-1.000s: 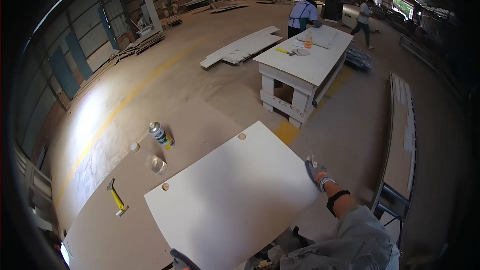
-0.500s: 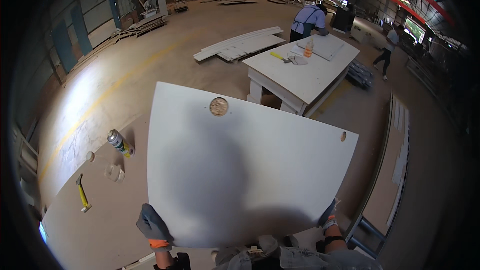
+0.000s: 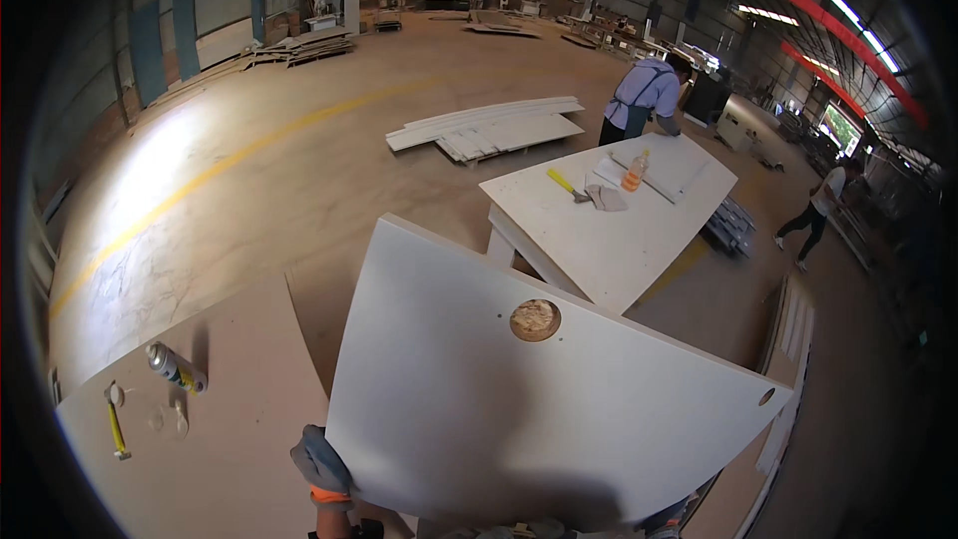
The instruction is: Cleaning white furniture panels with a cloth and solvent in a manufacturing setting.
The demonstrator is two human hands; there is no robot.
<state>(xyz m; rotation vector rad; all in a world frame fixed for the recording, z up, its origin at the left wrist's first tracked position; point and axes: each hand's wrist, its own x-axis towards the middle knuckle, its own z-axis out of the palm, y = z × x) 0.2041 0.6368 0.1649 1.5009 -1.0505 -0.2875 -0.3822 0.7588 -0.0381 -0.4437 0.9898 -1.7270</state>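
A white panel [image 3: 619, 399] fills the middle of the view, held up in front of me and tilted. Two round holes cut into its face show rough, wood-coloured material: a large hole [image 3: 535, 320] near the far edge and a smaller-looking one [image 3: 766, 396] at the right corner. My left hand [image 3: 324, 461], in a grey glove with an orange cuff, is closed round the panel's lower left edge. At the lower right edge my right hand [image 3: 667, 516] shows only a sliver beside the panel; its fingers are mostly hidden.
A brown board surface [image 3: 249, 449] at left bears a spray can [image 3: 178, 367], a yellow-handled hammer [image 3: 117, 424] and a clear container [image 3: 180, 419]. Ahead, a person [image 3: 644, 100] leans over a white table [image 3: 559, 225]. Another person [image 3: 823, 202] walks at right. Stacked boards [image 3: 489, 125] lie beyond.
The panel has shifted right and down in view and turned, with my left hand still on its edge. My right hand has sunk mostly out of sight. The view itself has swung.
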